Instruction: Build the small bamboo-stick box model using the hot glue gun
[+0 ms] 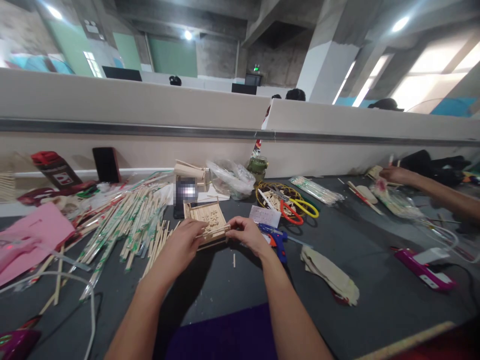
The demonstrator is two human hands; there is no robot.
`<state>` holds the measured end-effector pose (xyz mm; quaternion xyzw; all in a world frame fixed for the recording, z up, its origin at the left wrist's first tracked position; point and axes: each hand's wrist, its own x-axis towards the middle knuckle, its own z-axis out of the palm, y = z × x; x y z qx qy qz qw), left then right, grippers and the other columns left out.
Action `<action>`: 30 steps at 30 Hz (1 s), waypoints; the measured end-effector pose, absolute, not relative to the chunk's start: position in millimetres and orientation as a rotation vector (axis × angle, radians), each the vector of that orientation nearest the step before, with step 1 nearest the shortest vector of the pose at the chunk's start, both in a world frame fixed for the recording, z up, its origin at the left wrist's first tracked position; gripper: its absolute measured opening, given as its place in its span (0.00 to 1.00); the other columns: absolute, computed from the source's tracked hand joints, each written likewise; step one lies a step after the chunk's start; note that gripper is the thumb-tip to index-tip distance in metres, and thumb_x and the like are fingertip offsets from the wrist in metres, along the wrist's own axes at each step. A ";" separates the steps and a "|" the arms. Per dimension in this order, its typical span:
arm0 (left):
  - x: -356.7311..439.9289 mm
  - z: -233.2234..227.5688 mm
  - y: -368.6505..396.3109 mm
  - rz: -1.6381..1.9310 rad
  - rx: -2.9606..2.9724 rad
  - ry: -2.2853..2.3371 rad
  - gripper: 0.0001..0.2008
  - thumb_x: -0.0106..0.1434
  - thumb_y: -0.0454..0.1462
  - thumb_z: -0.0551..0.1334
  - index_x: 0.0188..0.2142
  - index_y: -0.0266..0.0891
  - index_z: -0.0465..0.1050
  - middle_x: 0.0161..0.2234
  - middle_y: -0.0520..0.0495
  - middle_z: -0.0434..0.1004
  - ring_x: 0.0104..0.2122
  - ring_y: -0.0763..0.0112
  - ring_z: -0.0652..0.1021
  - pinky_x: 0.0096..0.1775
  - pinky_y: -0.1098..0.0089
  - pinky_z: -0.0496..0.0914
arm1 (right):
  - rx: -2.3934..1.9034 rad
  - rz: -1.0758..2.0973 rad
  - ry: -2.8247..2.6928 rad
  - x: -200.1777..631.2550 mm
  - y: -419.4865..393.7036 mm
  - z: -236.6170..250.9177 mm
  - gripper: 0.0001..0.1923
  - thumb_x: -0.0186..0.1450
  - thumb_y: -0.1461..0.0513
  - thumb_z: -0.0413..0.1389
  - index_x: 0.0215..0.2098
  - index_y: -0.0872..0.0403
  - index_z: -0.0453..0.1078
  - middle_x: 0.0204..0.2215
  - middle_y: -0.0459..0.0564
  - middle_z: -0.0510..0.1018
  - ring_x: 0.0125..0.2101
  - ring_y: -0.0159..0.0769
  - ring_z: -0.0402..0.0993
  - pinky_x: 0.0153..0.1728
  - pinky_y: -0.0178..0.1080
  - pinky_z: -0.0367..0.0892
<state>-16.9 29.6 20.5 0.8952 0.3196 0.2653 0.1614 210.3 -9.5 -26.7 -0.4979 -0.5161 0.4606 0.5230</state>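
A small flat frame built of wooden sticks (207, 216) lies on the dark grey table in front of me. My left hand (182, 243) and my right hand (247, 233) meet at its near edge. Both pinch the ends of a few short wooden sticks (216, 231) held against that edge. A single short stick (234, 260) lies loose on the table just below my hands.
A heap of wrapped chopsticks (123, 220) spreads to the left beside pink paper (30, 237). A blue glue gun (275, 241), yellow and orange scissors (296, 209), and a pink glue gun (423, 267) lie to the right. Another person's arm (431, 187) reaches in at far right.
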 end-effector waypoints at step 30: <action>-16.2 23.1 31.8 0.743 2.661 0.839 0.07 0.63 0.29 0.58 0.35 0.39 0.73 0.37 0.45 0.77 0.44 0.62 0.73 0.46 0.61 0.69 | -1.188 1.100 -1.243 211.0 -9.2 -34.6 0.13 0.50 0.61 0.65 0.34 0.54 0.75 0.27 0.44 0.75 0.27 0.31 0.68 0.27 0.33 0.63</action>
